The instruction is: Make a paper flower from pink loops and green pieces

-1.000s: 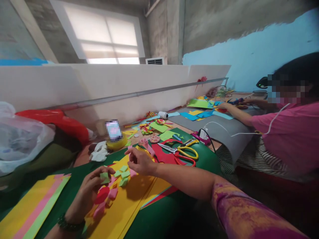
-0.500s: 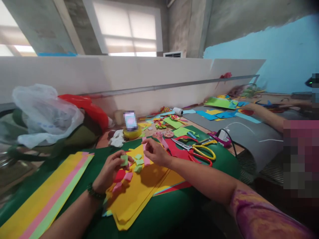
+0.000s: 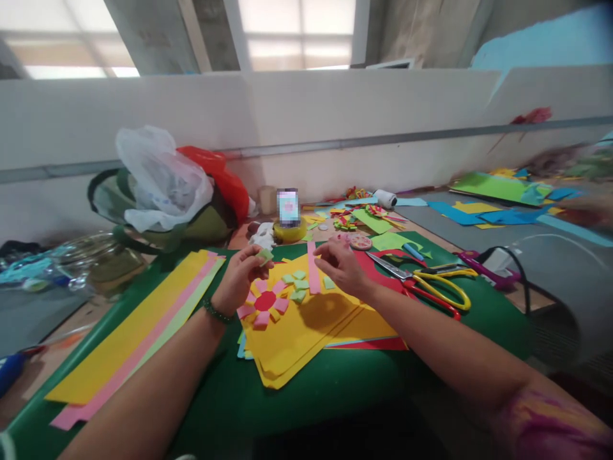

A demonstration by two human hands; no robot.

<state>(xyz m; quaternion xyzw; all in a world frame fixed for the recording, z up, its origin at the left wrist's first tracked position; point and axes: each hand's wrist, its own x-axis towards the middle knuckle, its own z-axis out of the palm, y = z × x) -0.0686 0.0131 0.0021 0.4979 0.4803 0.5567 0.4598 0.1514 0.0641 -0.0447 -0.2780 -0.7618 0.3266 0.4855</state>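
My left hand [image 3: 242, 275], with a dark beaded bracelet on its wrist, pinches a small light green piece [image 3: 265, 256] of felt-like sheet. My right hand [image 3: 342, 265] hovers by a pink strip [image 3: 313, 271], its fingers curled but apart, with nothing visible between them. Below both lie stacked yellow sheets [image 3: 282, 348]. On them, pink and yellow pieces ring a red disc [image 3: 265, 301] like a flower. Several folded light green pieces [image 3: 299, 285] lie to its right, and a single green piece [image 3: 328, 282] sits under my right hand.
Yellow- and red-handled scissors [image 3: 438, 287] lie right of my hands on the green surface [image 3: 335, 390]. Long yellow, pink and green strips [image 3: 138, 319] lie at left. Behind are a bag [image 3: 211, 220], a phone [image 3: 288, 207], a yellow tape roll [image 3: 290, 231] and coloured scraps.
The view has swung right-to-left across the scene, so things sit farther right. My left hand has lifted off the flower-like ring, uncovering it, still pinching the green piece. My right hand stays near the pink strip.
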